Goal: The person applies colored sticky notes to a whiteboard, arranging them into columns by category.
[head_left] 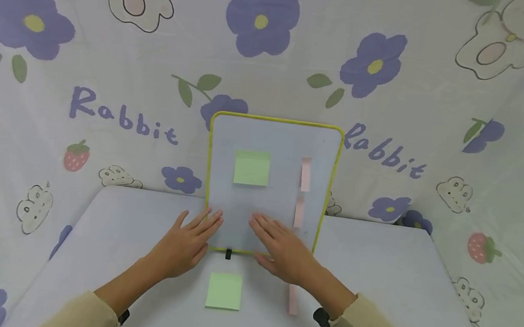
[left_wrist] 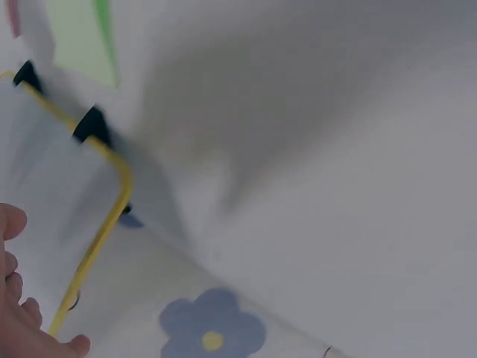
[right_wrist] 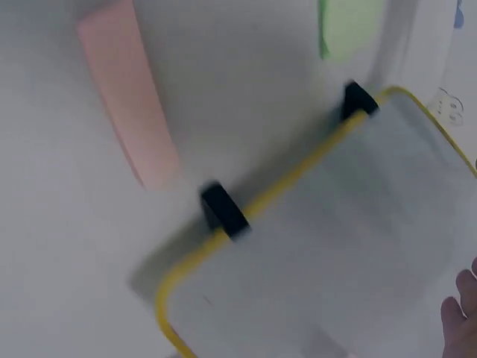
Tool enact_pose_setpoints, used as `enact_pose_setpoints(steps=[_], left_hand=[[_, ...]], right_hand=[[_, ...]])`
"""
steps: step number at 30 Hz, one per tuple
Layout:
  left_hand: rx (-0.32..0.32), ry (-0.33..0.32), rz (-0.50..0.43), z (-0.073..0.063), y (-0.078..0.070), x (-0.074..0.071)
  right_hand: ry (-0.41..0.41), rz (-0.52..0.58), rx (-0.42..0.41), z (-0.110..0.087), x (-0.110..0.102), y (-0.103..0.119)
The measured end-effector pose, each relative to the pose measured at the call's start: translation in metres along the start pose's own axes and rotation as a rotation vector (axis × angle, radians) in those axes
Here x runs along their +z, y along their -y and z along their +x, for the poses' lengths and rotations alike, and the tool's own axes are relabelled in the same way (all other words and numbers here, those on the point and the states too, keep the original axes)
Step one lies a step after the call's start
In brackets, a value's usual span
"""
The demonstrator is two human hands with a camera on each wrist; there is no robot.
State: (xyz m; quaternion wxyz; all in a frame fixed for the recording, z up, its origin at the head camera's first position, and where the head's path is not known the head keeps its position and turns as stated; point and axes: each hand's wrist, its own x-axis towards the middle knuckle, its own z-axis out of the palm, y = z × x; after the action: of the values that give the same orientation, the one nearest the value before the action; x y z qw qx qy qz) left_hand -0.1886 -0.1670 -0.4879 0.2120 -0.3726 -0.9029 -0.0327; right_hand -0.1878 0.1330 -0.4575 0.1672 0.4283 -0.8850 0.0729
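A whiteboard (head_left: 283, 139) with a yellow rim stands upright on the table. One green sticky note (head_left: 252, 168) is on its upper left, and two pink sticky strips (head_left: 305, 174) run down its right side. My left hand (head_left: 181, 248) reaches over the board's lower left edge with straight fingers, holding nothing. Fingers extended, my right hand (head_left: 287, 255) is in front of the lower middle of the board, also holding nothing. In the wrist views only parts of the left hand (left_wrist: 26, 321) and right hand (right_wrist: 463, 309) show, beside the board.
Before the board lie a green sticky note pad (head_left: 224, 291) and a pink strip pad (head_left: 293, 301), the latter partly behind my right arm. Black feet (right_wrist: 223, 210) hold the board's lower rim. A patterned cloth (head_left: 134, 67) hangs behind the white table (head_left: 374, 279).
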Motion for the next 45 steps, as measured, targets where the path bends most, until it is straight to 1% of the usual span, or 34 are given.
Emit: enact_pose_setpoints(steps=[4,7,10,14,17,20,23,26,30,34,38,43,45], left_hand=[[0.002,0.109,-0.073,-0.021,-0.009,0.02],[0.003,0.193,-0.102,-0.034,-0.015,0.03],[0.01,0.245,-0.123,-0.043,-0.02,0.036],[0.013,0.28,-0.171,-0.05,-0.025,0.04],[0.001,0.311,-0.207,-0.054,-0.028,0.042],[-0.011,0.35,-0.221,-0.057,-0.03,0.041],[-0.014,0.395,-0.221,-0.057,-0.032,0.039],[-0.01,0.418,-0.217,-0.058,-0.033,0.04],[-0.013,0.421,-0.218,-0.06,-0.034,0.046],[-0.028,0.445,-0.229,-0.061,-0.034,0.049],[-0.031,0.465,-0.235,-0.061,-0.034,0.048],[-0.016,0.442,-0.226,-0.061,-0.034,0.045],[-0.014,0.444,-0.229,-0.061,-0.034,0.044]], right_hand=[[0.075,0.158,0.066,-0.016,0.021,0.012],[0.154,0.272,0.134,-0.025,0.035,0.02],[0.219,0.38,0.193,-0.032,0.045,0.027],[0.277,0.456,0.25,-0.037,0.055,0.038],[0.298,0.463,0.273,-0.04,0.062,0.045],[0.324,0.45,0.278,-0.041,0.07,0.049],[0.348,0.403,0.247,-0.043,0.077,0.05],[0.365,0.36,0.209,-0.045,0.08,0.05],[0.354,0.357,0.187,-0.045,0.079,0.049],[0.33,0.357,0.171,-0.045,0.079,0.047],[0.33,0.342,0.152,-0.044,0.079,0.047],[0.322,0.309,0.149,-0.043,0.081,0.049],[0.315,0.298,0.147,-0.042,0.081,0.05]])
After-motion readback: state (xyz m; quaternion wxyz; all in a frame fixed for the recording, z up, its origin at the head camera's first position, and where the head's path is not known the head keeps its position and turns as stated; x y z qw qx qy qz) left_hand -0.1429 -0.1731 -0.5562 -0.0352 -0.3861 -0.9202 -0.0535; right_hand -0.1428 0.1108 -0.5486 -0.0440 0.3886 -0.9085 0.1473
